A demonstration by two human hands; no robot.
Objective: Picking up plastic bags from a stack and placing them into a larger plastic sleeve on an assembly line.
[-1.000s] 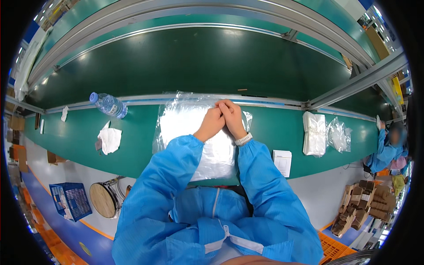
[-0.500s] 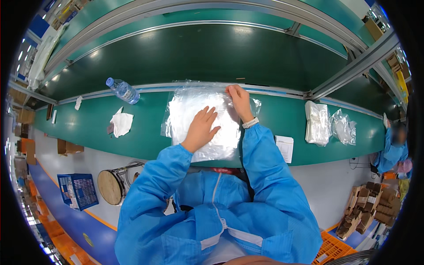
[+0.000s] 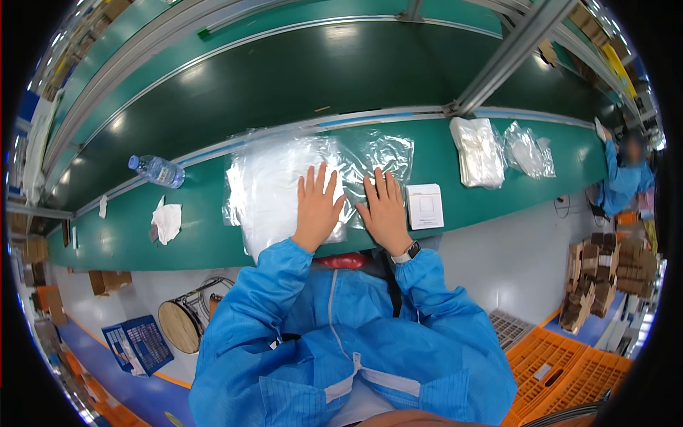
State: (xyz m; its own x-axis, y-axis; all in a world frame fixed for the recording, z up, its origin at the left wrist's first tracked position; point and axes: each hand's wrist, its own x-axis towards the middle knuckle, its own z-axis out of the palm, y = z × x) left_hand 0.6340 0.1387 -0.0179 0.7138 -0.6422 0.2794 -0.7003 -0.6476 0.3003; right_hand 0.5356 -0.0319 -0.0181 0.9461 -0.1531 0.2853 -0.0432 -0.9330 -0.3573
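Observation:
A stack of clear plastic bags [image 3: 274,181] lies flat on the green workbench in front of me. My left hand [image 3: 319,208] rests on its right side, palm down with fingers spread. Beside it, my right hand [image 3: 385,212] lies flat, fingers apart, on a single clear bag [image 3: 380,156] that reaches out to the right of the stack. The green bench top shows through this thin bag. Just right of my right hand is a white printed card or small stack of paper [image 3: 425,206]. Neither hand grips anything.
Bundled plastic bags [image 3: 477,151] and a looser clear bag [image 3: 528,151] lie at the right. To the left are a water bottle [image 3: 156,171] and a crumpled white cloth [image 3: 166,220]. A metal post [image 3: 509,57] rises behind the bench. Another person [image 3: 626,178] is at far right.
My right hand has come down from the stack's far edge and opened flat. A clear bag now extends right of the stack. My view has shifted, so bench items appear farther left.

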